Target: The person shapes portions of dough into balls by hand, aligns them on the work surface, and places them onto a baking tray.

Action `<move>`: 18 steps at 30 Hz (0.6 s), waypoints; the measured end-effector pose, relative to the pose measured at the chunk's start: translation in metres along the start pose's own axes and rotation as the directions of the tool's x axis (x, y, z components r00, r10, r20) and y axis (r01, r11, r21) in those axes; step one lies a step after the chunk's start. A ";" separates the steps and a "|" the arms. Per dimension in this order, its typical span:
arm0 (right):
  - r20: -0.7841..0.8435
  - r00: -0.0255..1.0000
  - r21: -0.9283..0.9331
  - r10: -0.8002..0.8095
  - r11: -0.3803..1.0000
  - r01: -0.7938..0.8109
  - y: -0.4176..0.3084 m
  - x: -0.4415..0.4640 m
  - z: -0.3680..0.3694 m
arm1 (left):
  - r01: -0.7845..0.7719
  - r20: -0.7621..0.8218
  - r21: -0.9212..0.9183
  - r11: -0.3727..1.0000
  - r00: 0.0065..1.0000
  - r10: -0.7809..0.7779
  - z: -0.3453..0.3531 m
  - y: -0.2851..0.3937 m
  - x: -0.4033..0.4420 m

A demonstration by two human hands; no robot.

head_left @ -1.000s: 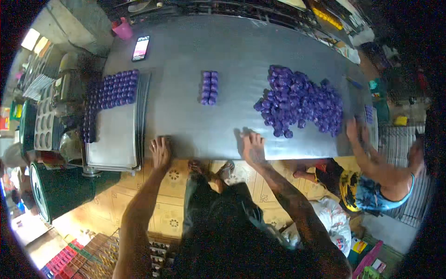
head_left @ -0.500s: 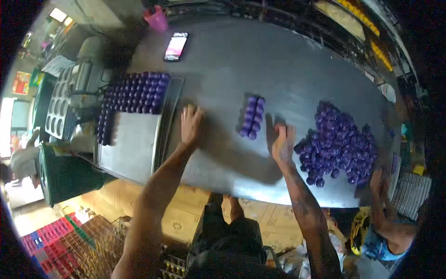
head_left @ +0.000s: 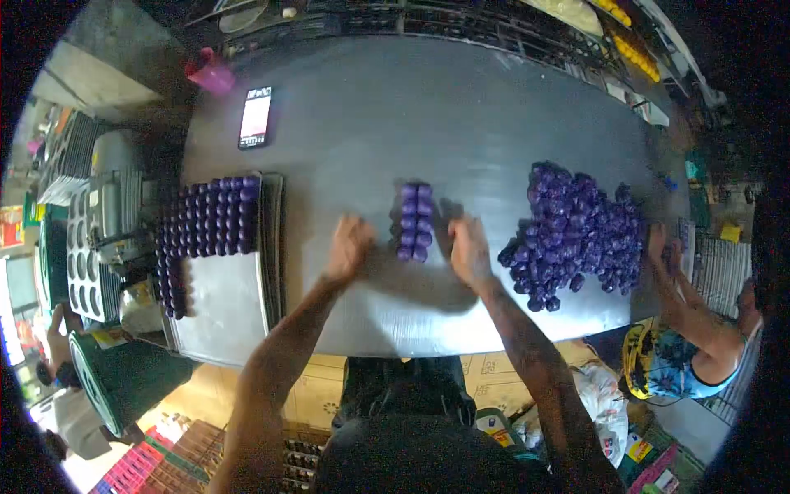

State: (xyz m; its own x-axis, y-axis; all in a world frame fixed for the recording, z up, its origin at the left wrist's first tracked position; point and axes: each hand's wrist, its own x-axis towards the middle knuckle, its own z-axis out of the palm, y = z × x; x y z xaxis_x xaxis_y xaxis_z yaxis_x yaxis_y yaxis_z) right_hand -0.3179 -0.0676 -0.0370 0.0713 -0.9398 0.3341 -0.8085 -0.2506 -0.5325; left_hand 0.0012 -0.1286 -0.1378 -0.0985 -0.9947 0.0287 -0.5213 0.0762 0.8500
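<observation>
A short double row of purple balls (head_left: 415, 222) lies on the grey table (head_left: 354, 123) between my hands. My left hand (head_left: 351, 247) is just left of it with curled fingers, and my right hand (head_left: 469, 253) is just right of it, also curled. Whether either hand holds something small cannot be made out. A large heap of purple pieces (head_left: 576, 235) spreads to the right of my right hand. On the left, a metal tray (head_left: 220, 300) carries neat rows of purple balls (head_left: 210, 216) along its back and left side.
A phone (head_left: 255, 118) with a lit screen and a pink cup (head_left: 211, 72) are at the back left. A co-worker's hands (head_left: 665, 251) are beside the heap's right edge. Another person (head_left: 74, 403) is at the far left, near a green bin (head_left: 123, 383).
Both hands have moved from the table's front edge onto the table, to either side of the double row, and their fingers have curled in. The camera view has shifted.
</observation>
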 end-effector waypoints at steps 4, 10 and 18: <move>0.061 0.995 -0.096 0.074 0.993 -0.068 0.018 0.047 -0.010 | -0.494 0.230 0.636 0.593 0.855 0.466 -0.041 0.009 0.009; -0.101 0.990 -0.034 0.101 0.994 -0.105 0.044 0.109 0.031 | -0.043 -0.049 0.280 0.959 0.997 0.059 0.004 0.037 0.078; 0.064 0.990 0.007 -0.123 0.992 0.123 0.060 0.191 0.038 | -0.199 -0.046 0.546 0.813 0.963 0.267 0.003 0.059 0.136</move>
State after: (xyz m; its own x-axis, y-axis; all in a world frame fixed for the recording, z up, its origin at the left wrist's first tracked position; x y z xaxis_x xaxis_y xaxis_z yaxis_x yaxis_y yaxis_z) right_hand -0.3309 -0.2708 -0.0345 0.2075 -0.9149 0.3462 -0.7894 -0.3656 -0.4931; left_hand -0.0461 -0.2589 -0.0852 -0.1948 -0.9403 0.2792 -0.8676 0.2980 0.3982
